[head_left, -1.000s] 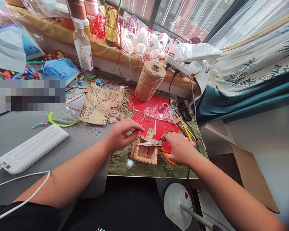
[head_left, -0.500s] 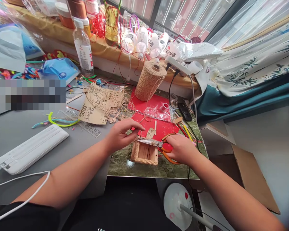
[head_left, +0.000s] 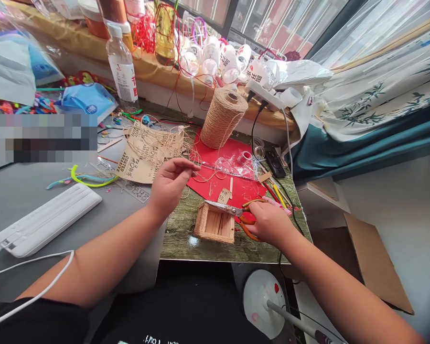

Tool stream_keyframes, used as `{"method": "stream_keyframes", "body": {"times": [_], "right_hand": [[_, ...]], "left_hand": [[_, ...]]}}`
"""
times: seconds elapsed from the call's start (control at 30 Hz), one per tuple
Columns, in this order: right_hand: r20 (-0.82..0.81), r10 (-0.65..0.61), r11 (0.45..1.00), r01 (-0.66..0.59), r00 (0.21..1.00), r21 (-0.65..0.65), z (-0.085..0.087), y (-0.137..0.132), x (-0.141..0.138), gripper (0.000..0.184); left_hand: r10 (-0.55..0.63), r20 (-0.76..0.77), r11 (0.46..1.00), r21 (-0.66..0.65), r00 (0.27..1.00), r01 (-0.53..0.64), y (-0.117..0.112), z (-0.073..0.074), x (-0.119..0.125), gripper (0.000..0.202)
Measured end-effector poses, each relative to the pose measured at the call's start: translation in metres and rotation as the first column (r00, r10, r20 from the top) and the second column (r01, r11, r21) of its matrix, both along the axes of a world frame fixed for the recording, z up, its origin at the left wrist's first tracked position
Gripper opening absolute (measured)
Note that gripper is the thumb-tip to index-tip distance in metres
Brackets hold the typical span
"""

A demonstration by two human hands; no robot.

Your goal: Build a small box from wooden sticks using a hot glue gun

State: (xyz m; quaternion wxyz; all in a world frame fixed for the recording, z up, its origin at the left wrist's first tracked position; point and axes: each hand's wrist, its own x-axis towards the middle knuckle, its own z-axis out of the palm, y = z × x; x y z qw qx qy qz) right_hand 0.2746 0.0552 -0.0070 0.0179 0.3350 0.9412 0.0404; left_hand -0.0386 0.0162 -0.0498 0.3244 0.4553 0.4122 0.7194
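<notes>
My right hand (head_left: 272, 220) grips a pair of scissors (head_left: 232, 209) by its orange handles. The blades point left across the top edge of a small open wooden box (head_left: 217, 224), its rim wrapped in twine. Up and left of the box, my left hand (head_left: 172, 184) is raised with thumb and fingers pinched at a thin strand of jute twine (head_left: 202, 179). Behind the hands, a large spool of jute twine (head_left: 224, 117) stands on a red sheet (head_left: 204, 188).
Printed sandpaper sheets (head_left: 134, 157) under tangled twine lie behind my left hand. A white power bank (head_left: 48, 220) with a cable sits at left. Pens (head_left: 277, 196) and a black cable edge the right side. A water bottle (head_left: 122, 71) and power strip (head_left: 265, 95) stand at the back.
My left hand has moved up and left, away from the scissors and the box. My right hand keeps the scissors over the box's edge, almost unmoved.
</notes>
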Motion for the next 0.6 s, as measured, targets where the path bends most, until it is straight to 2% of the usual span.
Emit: {"method": "stream_keyframes", "body": {"times": [0.1,0.17,0.23,0.3,0.37,0.47,0.53,0.6], "right_hand": [[-0.067,-0.118,0.992,0.115,0.991,-0.055,-0.004,-0.001,-0.001,0.021],[-0.122,-0.236,0.969,0.225,0.964,-0.101,-0.007,-0.001,-0.002,0.02],[-0.167,-0.344,0.934,0.32,0.924,-0.158,-0.009,0.001,-0.002,0.02],[-0.188,-0.435,0.892,0.393,0.88,-0.222,-0.013,0.002,0.0,0.023],[-0.191,-0.51,0.846,0.45,0.839,-0.286,-0.018,0.002,0.002,0.026],[-0.191,-0.615,0.766,0.524,0.765,-0.372,-0.031,-0.002,0.004,0.023],[-0.202,-0.682,0.709,0.567,0.703,-0.419,-0.042,-0.008,0.004,0.022],[-0.224,-0.722,0.673,0.589,0.655,-0.448,-0.053,-0.015,0.003,0.023]], "left_hand": [[0.095,-0.018,0.994,-0.047,0.995,-0.096,0.008,-0.008,-0.005,0.013],[0.052,-0.124,0.991,-0.114,0.991,-0.066,0.01,-0.01,-0.008,0.018],[-0.085,-0.288,0.978,-0.209,0.954,0.024,0.009,-0.011,-0.008,0.021],[-0.268,-0.433,0.939,-0.318,0.861,0.132,0.007,-0.01,-0.006,0.018],[-0.431,-0.497,0.879,-0.421,0.753,0.225,0.004,-0.008,-0.005,0.02],[-0.604,-0.459,0.776,-0.524,0.651,0.351,0.001,-0.006,-0.003,0.03],[-0.667,-0.393,0.723,-0.548,0.633,0.421,0.001,-0.005,-0.003,0.032],[-0.688,-0.337,0.695,-0.561,0.642,0.451,0.002,-0.006,-0.002,0.031]]}}
